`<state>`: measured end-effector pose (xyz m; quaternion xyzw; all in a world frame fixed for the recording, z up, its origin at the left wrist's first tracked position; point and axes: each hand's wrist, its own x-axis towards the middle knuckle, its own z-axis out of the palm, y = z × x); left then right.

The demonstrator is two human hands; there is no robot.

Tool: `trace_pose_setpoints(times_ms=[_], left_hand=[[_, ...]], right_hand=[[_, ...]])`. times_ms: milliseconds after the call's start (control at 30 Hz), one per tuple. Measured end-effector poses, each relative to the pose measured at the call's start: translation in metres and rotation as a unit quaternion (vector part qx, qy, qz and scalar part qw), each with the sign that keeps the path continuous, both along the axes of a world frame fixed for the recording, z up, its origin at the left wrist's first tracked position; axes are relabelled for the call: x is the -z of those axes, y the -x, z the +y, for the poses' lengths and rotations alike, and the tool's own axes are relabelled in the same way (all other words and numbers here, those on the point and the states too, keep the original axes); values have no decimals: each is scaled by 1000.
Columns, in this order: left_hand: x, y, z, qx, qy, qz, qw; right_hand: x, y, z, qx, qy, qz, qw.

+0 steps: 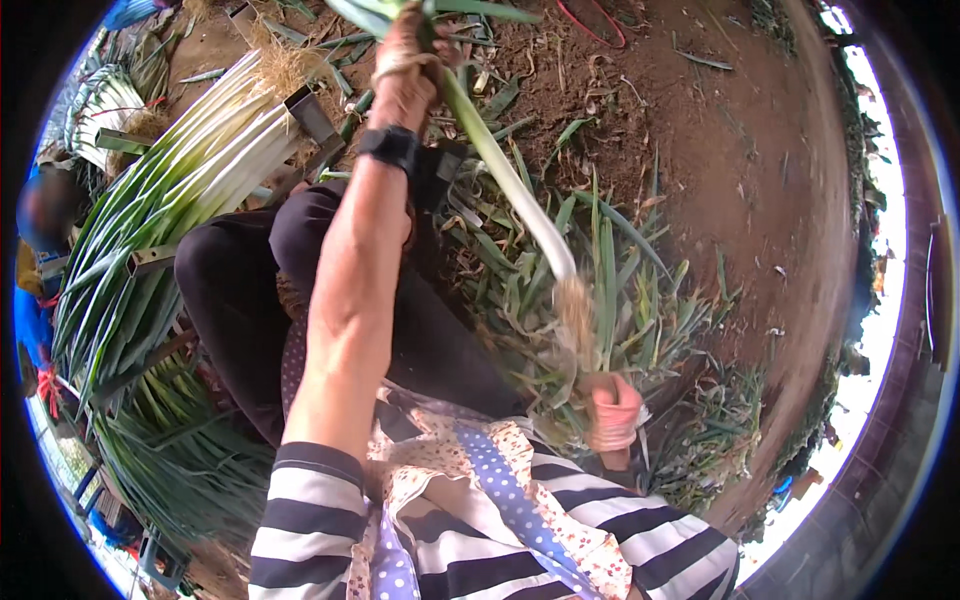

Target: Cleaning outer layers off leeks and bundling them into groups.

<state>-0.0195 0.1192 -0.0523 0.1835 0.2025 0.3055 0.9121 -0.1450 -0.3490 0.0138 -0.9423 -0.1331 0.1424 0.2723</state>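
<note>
My left hand is raised at the top, closed around the green upper part of a long green onion. Its white stalk slants down to the right, ending in a blurred tuft of roots. My right hand, partly covered in pink, is closed just below those roots, at the edge of a heap of leaves. Whatever it grips is hidden among the leaves. On my left wrist sits a black watch.
Trimmed leaves lie heaped on brown soil beside my knees. To my left, a big bundle of green onions rests on a metal frame. Another person is at the far left. A red loop lies on the soil.
</note>
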Motion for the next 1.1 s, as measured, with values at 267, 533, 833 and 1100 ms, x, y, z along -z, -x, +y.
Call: trace_pose_setpoints(times_ms=[267,533,833,1100], left_hand=[[-16,-3,-19,-96,10,38,995],[-33,-8,-67,-43,60,49,996],[-36,5,-76,76,143,-105,981],[-55,14,-46,-9,108,-139,984]], right_hand=[[65,-54,-125,-14,419,-27,908],[-27,-121,104,-211,-111,-274,932],[-32,-56,69,-196,-111,43,973],[-37,-31,-7,-21,-22,194,981]])
